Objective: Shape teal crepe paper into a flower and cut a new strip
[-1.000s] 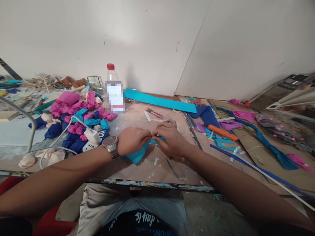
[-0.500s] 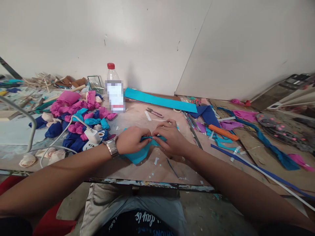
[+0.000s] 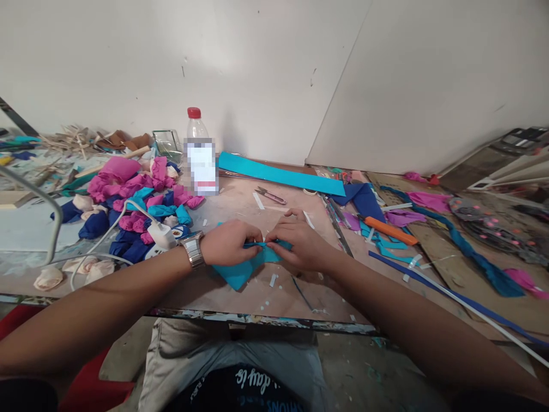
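Observation:
A piece of turquoise fabric (image 3: 240, 273) lies on the brown-covered table in front of me, its upper edge bunched between my fingers. My left hand (image 3: 231, 243), with a metal watch (image 3: 193, 252) on its wrist, pinches that edge with thumb and forefinger. Close beside it, my right hand (image 3: 300, 240) pinches the same edge, the two sets of fingertips almost touching. Part of the fabric is covered by both hands. Beyond them lie small thread snips (image 3: 271, 196) and a narrow white strip (image 3: 258, 201).
Pink, blue and cream fabric puffs (image 3: 124, 177) crowd the left, beside a white plug (image 3: 160, 233) and cable. A red-capped bottle (image 3: 194, 120) stands behind a lit phone (image 3: 202, 169). A long turquoise strip (image 3: 281, 176) lies at the back. An orange cutter (image 3: 390, 230) rests right.
My fingers have shifted slightly along the gathered edge, and more turquoise fabric shows below my right fingers. Both hands keep their pinch.

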